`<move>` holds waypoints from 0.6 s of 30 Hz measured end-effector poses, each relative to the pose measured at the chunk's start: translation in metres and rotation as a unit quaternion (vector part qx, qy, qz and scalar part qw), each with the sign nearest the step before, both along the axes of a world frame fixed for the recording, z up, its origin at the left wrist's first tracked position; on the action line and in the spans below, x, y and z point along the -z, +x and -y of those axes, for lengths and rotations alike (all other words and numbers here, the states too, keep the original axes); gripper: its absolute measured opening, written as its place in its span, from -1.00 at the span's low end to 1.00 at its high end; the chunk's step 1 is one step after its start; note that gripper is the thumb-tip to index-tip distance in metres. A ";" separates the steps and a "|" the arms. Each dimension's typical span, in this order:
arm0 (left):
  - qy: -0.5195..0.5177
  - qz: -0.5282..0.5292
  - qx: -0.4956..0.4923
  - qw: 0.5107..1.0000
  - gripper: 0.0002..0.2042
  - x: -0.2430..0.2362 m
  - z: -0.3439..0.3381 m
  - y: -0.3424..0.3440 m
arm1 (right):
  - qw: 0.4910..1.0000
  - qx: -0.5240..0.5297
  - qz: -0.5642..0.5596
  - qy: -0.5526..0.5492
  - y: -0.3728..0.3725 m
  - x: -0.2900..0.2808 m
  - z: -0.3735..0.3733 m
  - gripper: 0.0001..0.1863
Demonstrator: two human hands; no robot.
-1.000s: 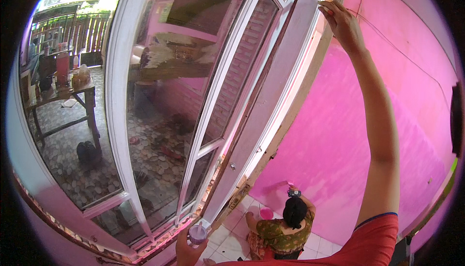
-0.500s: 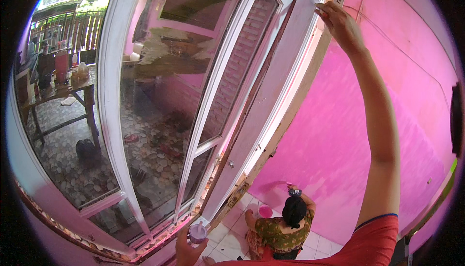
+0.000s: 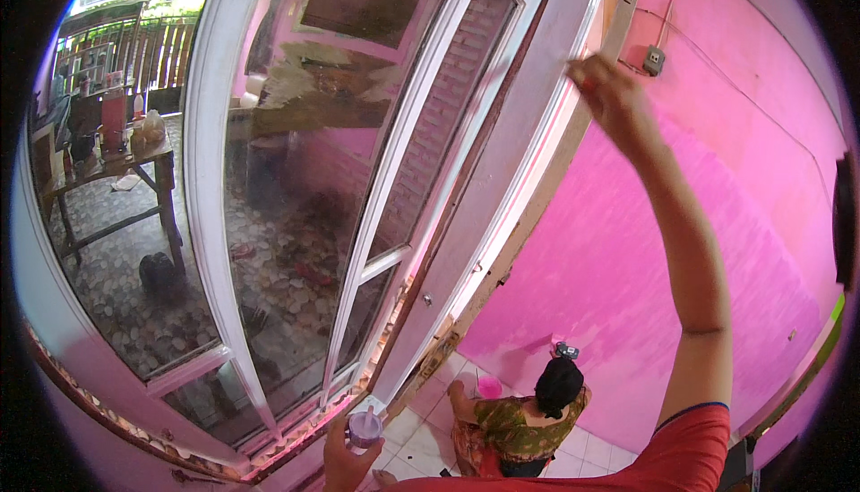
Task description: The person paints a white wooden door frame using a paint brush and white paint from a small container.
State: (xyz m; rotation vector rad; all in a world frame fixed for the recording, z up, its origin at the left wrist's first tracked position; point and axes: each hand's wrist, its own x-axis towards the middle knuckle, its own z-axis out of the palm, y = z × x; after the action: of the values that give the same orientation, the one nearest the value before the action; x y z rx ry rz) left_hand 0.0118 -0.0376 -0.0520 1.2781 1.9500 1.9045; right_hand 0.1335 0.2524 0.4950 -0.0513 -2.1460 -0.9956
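Low in the view, my left hand (image 3: 345, 463) is wrapped round a small clear plastic cup (image 3: 365, 430) with pale lilac paint in it and a stick-like handle standing up. My right hand (image 3: 609, 94) is raised on an outstretched arm, its fingers pinched together at the edge of the pale lilac door frame post (image 3: 502, 147). Motion blurs the fingertips, so what they hold, if anything, does not show. The post runs tilted beside white-framed glass panes (image 3: 305, 179). A small metal fitting (image 3: 427, 299) sits on its lower part.
Below, a co-worker (image 3: 528, 425) in a green patterned top sits facing the pink wall (image 3: 618, 250), beside a pink paint container (image 3: 489, 388). A socket box (image 3: 655, 60) hangs on that wall. Through the glass stands a wooden table (image 3: 107, 170) with bottles.
My right hand has come down along the post, uncovering the socket box. My left hand and the cup have barely moved. The co-worker has shifted slightly to the right.
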 end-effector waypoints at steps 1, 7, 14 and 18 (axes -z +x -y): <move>-0.003 0.000 0.003 1.000 -0.45 -0.002 0.000 0.001 | 0.999 -0.006 -0.045 0.019 -0.002 -0.014 0.001 -0.81; -0.039 0.076 0.056 0.995 -0.46 0.006 -0.002 0.005 | 0.997 0.042 0.006 0.062 -0.001 -0.009 -0.020 -0.80; -0.024 0.063 0.034 0.997 -0.47 0.007 0.004 0.003 | 0.987 0.020 0.159 -0.017 0.002 0.135 -0.005 -0.94; -0.029 0.079 0.046 0.995 -0.47 0.000 0.007 0.000 | 0.975 0.079 0.189 -0.087 0.004 0.178 0.015 -0.89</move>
State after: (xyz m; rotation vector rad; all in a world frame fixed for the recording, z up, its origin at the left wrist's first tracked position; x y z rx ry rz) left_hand 0.0122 -0.0447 -0.0520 1.1429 1.8234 1.8314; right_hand 0.1379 0.2379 0.3172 -0.1276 -2.6108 -0.9644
